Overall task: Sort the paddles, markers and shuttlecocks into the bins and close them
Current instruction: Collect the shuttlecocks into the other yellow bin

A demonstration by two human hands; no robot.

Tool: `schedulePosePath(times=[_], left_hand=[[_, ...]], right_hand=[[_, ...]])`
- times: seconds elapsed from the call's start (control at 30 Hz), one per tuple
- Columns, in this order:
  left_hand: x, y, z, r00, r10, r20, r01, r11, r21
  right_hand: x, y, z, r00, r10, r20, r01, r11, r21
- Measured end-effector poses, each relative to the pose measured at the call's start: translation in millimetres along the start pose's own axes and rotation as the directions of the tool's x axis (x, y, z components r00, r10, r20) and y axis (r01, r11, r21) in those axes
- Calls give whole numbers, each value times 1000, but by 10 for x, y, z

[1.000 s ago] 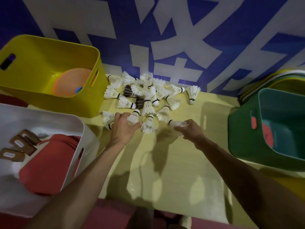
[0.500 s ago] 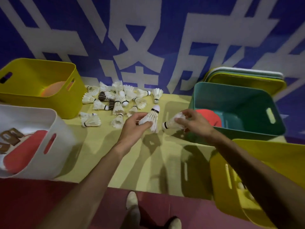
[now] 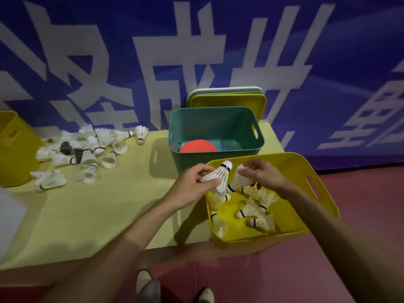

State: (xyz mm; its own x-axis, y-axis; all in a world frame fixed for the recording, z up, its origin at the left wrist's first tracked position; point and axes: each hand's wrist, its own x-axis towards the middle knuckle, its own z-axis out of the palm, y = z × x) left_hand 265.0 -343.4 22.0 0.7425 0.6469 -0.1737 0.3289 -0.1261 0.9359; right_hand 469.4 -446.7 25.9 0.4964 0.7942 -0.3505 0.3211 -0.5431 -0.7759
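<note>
Left grip: the left grip (image 3: 192,189) is clamped, fingers and thumb curled round the feather skirt of a shuttlecock (image 3: 220,176), right over the left rim of the yellow bin (image 3: 323,193).
Right grip: the right grip (image 3: 264,176) pinches the skirt of a second shuttlecock (image 3: 240,182), just beside the first, above the bin's open mouth.
Edges: the bin sits at the surface's (image 3: 109,204) near right corner, and the green bin (image 3: 218,119) touches its far side, just beyond both grips.
Open room: bare surface lies left of the left grip. The loose shuttlecock pile (image 3: 87,149) lies well apart, far to the left.
Axis, first shuttlecock: tilted, with the cork up and away.
Axis, second shuttlecock: tilted, with the cork down and to the left.
Below the grips: several shuttlecocks lie on the bin floor.
</note>
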Motion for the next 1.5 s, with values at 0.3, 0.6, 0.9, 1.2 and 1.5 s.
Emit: schedulePosePath(times=[0.3,0.6,0.9,1.2,1.5], left_hand=[[139,-87,458,998,-30,62,11,955,296],[197,-65,142,994,104,-37,-93,967,236],[158,-441,-861,966,-24,-257,60,989,135],[-28,-1236,-2294,880,-219,-422,240,971,-3],[-121,-2264,-3507,710,-400,-579,484,875,-11]], right_hand=[[-22,427,-190,995,103,7,-97,954,-283],[145,109,-33,996,8,84,26,919,-392],[562,-790,802,958,-217,189,267,913,-309],[1132,-1694,2180,911,-201,360,293,930,-220],[1730,-2155,3603,895,-38,445,180,943,-281]])
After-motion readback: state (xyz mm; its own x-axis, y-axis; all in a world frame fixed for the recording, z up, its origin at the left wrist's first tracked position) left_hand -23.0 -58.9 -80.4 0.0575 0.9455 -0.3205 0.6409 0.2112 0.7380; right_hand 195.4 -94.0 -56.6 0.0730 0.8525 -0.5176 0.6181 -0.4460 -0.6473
